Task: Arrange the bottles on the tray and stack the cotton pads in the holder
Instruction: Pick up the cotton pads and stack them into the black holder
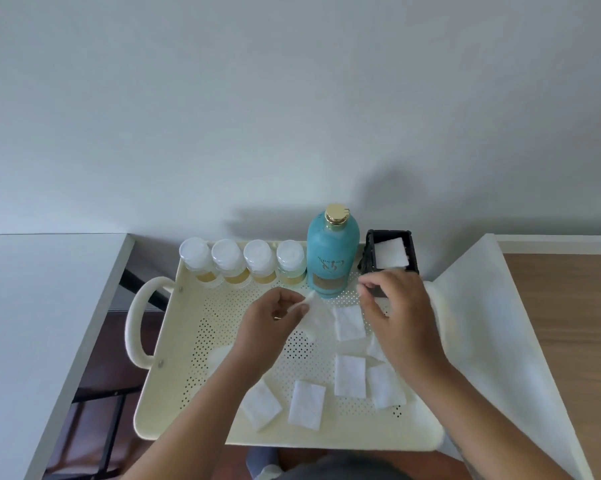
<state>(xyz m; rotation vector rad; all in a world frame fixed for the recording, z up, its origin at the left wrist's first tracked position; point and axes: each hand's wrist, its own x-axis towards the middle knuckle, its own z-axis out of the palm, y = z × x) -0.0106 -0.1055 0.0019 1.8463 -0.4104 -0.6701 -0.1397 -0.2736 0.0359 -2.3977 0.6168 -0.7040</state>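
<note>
Tray [174, 393] holds four small bottles [243, 259] in a back row beside the teal bottle [332, 258]. My left hand [274, 323] pinches one cotton pad [314, 315] between thumb and fingers. My right hand [396, 306] hovers just in front of the black holder [390, 252], fingers curled, grip unclear. One pad sits in the holder; loose pads [350, 375] lie on the tray floor.
</note>
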